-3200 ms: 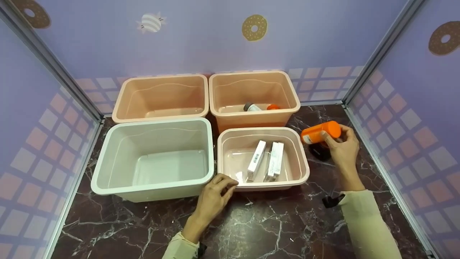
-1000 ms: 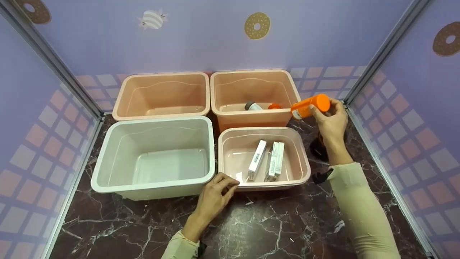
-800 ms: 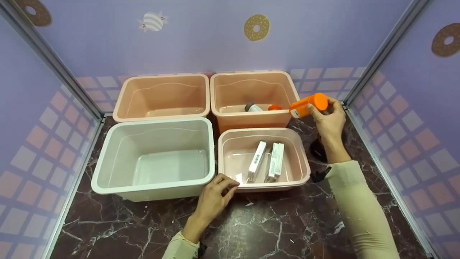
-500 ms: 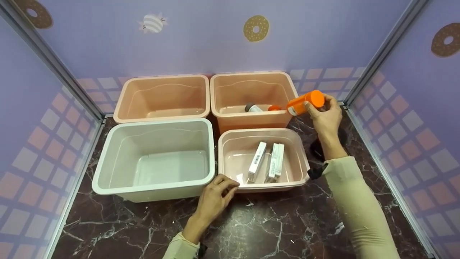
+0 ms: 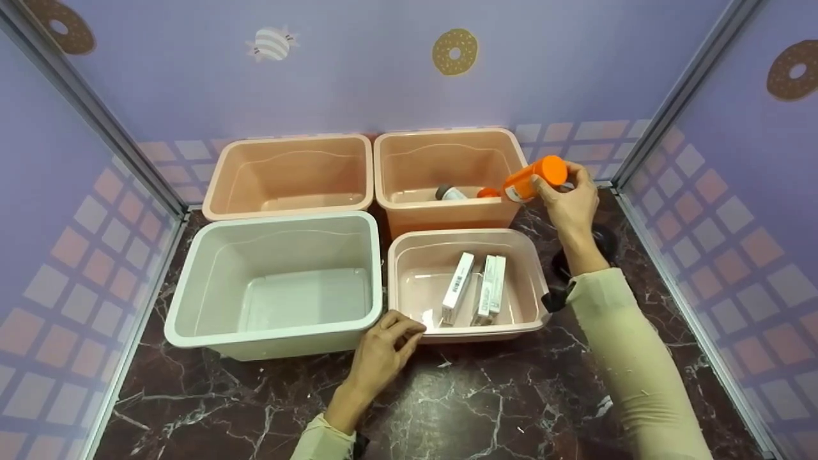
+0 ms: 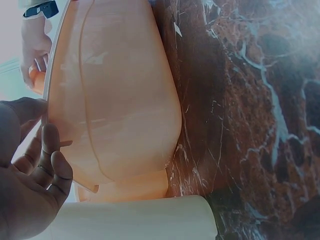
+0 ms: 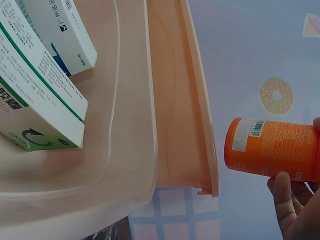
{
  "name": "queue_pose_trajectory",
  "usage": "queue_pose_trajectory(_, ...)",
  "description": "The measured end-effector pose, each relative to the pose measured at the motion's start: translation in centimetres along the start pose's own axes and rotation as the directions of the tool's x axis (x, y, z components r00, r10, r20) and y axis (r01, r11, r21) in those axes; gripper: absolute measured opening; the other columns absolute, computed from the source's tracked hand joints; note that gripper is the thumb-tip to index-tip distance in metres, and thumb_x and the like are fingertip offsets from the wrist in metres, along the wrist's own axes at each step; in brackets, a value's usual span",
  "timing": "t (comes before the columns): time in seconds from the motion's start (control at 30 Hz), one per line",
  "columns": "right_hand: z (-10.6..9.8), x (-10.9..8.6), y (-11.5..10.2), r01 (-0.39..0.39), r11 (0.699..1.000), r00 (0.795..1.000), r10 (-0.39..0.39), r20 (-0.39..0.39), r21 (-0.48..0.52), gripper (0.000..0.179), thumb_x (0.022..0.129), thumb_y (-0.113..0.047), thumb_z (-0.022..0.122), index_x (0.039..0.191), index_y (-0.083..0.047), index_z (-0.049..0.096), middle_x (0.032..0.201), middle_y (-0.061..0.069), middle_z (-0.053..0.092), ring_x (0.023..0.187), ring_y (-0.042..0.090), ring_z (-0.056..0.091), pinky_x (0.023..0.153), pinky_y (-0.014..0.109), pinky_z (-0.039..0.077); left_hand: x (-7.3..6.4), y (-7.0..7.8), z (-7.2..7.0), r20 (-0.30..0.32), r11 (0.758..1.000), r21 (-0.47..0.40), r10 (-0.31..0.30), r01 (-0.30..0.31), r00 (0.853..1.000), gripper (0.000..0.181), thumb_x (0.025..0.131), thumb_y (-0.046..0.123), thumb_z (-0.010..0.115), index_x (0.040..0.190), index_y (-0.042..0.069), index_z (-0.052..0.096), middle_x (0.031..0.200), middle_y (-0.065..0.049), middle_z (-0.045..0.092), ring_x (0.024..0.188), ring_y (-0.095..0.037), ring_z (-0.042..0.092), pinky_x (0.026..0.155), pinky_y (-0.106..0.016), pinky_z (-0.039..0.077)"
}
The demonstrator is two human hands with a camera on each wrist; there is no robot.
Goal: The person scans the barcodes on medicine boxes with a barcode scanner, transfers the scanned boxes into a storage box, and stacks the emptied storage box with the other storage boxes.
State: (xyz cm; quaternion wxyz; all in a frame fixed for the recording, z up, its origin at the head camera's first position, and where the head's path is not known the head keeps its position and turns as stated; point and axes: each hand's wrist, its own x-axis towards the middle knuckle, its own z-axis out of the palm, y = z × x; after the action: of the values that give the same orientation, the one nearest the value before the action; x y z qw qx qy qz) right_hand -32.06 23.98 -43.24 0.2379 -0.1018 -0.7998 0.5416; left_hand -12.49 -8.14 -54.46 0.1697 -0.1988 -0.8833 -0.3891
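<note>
My right hand (image 5: 574,201) grips an orange pill bottle (image 5: 525,181) near its lid end. The bottle is tilted, its base toward the right rim of the back right peach bin (image 5: 447,214). In the right wrist view, the label of the orange pill bottle (image 7: 272,147) shows a barcode. My left hand (image 5: 380,348) pinches the near left corner of the small pink bin (image 5: 415,239); in the left wrist view, thumb and fingers of the left hand (image 6: 30,170) are on its rim. White medicine boxes (image 5: 489,291) lie in this bin.
The peach bin holds a grey-capped bottle (image 5: 451,192) and an orange-red item (image 5: 487,192). At left stand another peach bin (image 5: 291,169) and a pale green bin (image 5: 287,345). A black object (image 5: 604,241) lies beside my right wrist. Walls enclose the marbled table (image 5: 486,409).
My right hand has raised the orange bottle from beside the small pink bin and carried it up and left to the back right bin's rim. My left hand stays put.
</note>
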Motion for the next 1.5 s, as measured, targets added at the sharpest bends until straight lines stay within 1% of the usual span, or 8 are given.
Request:
queue_pose_trajectory(0.17, 0.6, 0.2, 0.1, 0.006, 1.000, 1.000, -0.007, -0.005, -0.028, 0.055, 0.077, -0.032, 0.083, 0.124, -0.009, 0.063, 0.119, 0.009, 0.067, 0.099, 0.015, 0.064, 0.082, 0.018, 0.053, -0.1, 0.0, 0.0, 0.002, 1.000, -0.003, -0.006, 0.006, 1.000, 0.009, 0.090, 0.018, 0.075, 0.098, 0.020, 0.076, 0.093, 0.006, 0.063, 0.072, -0.007, 0.062, 0.063, -0.017, 0.053)
queue_pose_trajectory(0.3, 1.1, 0.3, 0.1, 0.004, 0.999, 1.000, -0.004, 0.001, -0.051, 0.056, 0.078, -0.034, 0.082, 0.124, -0.011, 0.062, 0.121, 0.009, 0.066, 0.106, 0.017, 0.062, 0.087, 0.021, 0.051, -0.1, 0.0, 0.0, -0.005, 1.000, -0.007, 0.000, 0.000, 1.000, 0.009, 0.089, 0.017, 0.075, 0.098, 0.019, 0.076, 0.093, 0.006, 0.063, 0.071, -0.008, 0.062, 0.063, -0.017, 0.052)
queue_pose_trajectory(0.53, 1.5, 0.6, -0.1, -0.005, 0.998, 1.000, 0.006, 0.025, -0.063, 0.059, 0.078, -0.038, 0.083, 0.127, -0.013, 0.060, 0.121, 0.007, 0.063, 0.104, 0.018, 0.062, 0.085, 0.023, 0.051, -0.2, 0.0, 0.1, -0.005, 1.000, -0.025, 0.000, 0.000, 1.000, 0.009, 0.089, 0.016, 0.075, 0.098, 0.018, 0.076, 0.093, 0.006, 0.064, 0.072, -0.010, 0.064, 0.064, -0.016, 0.053)
queue_pose_trajectory(0.8, 2.0, 1.2, -0.2, -0.024, 0.999, 0.999, 0.026, 0.034, -0.041, 0.058, 0.079, -0.034, 0.083, 0.127, -0.011, 0.060, 0.124, 0.011, 0.065, 0.109, 0.021, 0.062, 0.093, 0.027, 0.050, -0.2, -0.1, 0.1, -0.006, 1.000, -0.001, 0.009, -0.009, 1.000, 0.009, 0.090, 0.017, 0.074, 0.099, 0.020, 0.075, 0.093, 0.007, 0.062, 0.070, -0.005, 0.060, 0.061, -0.015, 0.051)
queue_pose_trajectory(1.07, 2.8, 1.4, -0.3, 0.002, 0.999, 0.999, 0.000, 0.044, -0.051, 0.058, 0.079, -0.033, 0.083, 0.126, -0.010, 0.060, 0.122, 0.010, 0.065, 0.108, 0.021, 0.064, 0.094, 0.029, 0.054, -0.1, -0.1, 0.0, 0.006, 1.000, -0.015, -0.004, 0.004, 1.000, 0.010, 0.090, 0.017, 0.075, 0.100, 0.019, 0.076, 0.094, 0.007, 0.063, 0.073, -0.003, 0.060, 0.064, -0.016, 0.053)
queue_pose_trajectory(1.23, 3.4, 1.6, -0.2, -0.002, 0.997, 0.999, 0.007, 0.052, -0.079, 0.059, 0.079, -0.033, 0.083, 0.128, -0.010, 0.059, 0.122, 0.011, 0.065, 0.108, 0.022, 0.066, 0.093, 0.029, 0.055, -0.1, -0.1, 0.0, 0.004, 1.000, -0.012, -0.002, 0.002, 1.000, 0.011, 0.089, 0.017, 0.075, 0.099, 0.019, 0.076, 0.094, 0.006, 0.063, 0.074, -0.003, 0.060, 0.065, -0.016, 0.053)
queue_pose_trajectory(1.4, 3.9, 1.7, 0.1, 0.001, 0.996, 0.997, 0.006, 0.077, -0.095, 0.060, 0.079, -0.033, 0.083, 0.128, -0.009, 0.059, 0.124, 0.013, 0.064, 0.112, 0.026, 0.065, 0.099, 0.035, 0.052, -0.1, -0.1, 0.0, -0.002, 1.000, -0.009, 0.000, 0.000, 1.000, 0.010, 0.089, 0.017, 0.075, 0.099, 0.019, 0.076, 0.093, 0.006, 0.063, 0.074, -0.004, 0.062, 0.065, -0.016, 0.054)
queue_pose_trajectory(1.5, 4.2, 1.6, 0.4, 0.008, 0.992, 0.996, 0.004, 0.092, -0.124, 0.061, 0.078, -0.034, 0.082, 0.128, -0.008, 0.059, 0.125, 0.013, 0.064, 0.116, 0.028, 0.061, 0.103, 0.039, 0.047, -0.1, 0.0, 0.0, -0.002, 1.000, -0.021, -0.002, 0.002, 1.000, 0.010, 0.089, 0.016, 0.075, 0.099, 0.018, 0.076, 0.093, 0.006, 0.063, 0.073, -0.007, 0.063, 0.065, -0.016, 0.054)
